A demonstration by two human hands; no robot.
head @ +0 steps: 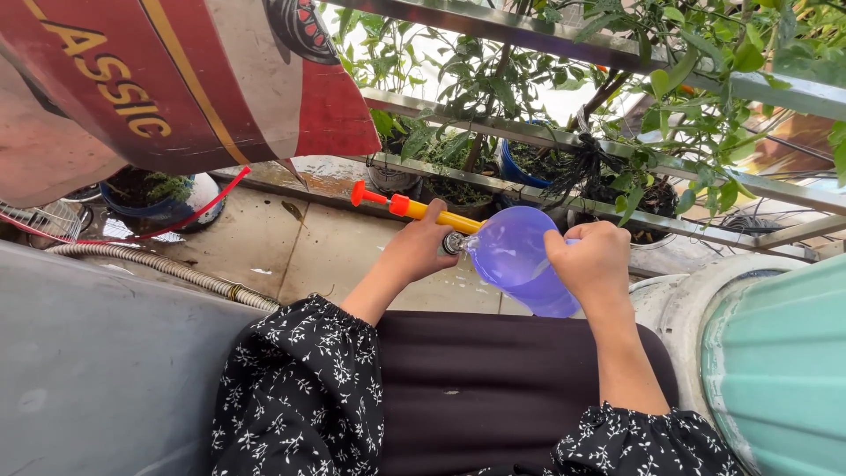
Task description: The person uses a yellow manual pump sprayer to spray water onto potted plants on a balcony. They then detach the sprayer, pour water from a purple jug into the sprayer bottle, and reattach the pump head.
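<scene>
Balcony clutter frames what I see through the head camera: a dark cloth lap panel (493, 388) nearest, and black sleeves sprigged with white flowers (304, 397) running forward from it.

My left hand (423, 247) has its fingers wrapped shut around the yellow barrel of a hand-pump sprayer (414, 208), right where the barrel meets a small metal collar. My right hand (595, 264) is clamped over the top edge of a translucent purple bottle (520, 260), which hangs tilted between the two hands above the tiled floor (291, 256).

As I judge it, the work is at the joint where pump and bottle meet. I would keep the right hand steady as the anchor, let the left turn squarely on the collar, and hold the bottle's mouth uppermost, since thin plastic like this flexes and would spill if squeezed.

The sprayer is hard, glossy plastic, yellow running to an orange-red nozzle. A ribbed grey hose (159, 269) lies on the wet, matt tiles to my left, and a fluted green pot (784, 370) stands to my right. Beyond, potted plants (529, 159) sit behind a dull metal railing (617, 115).
</scene>
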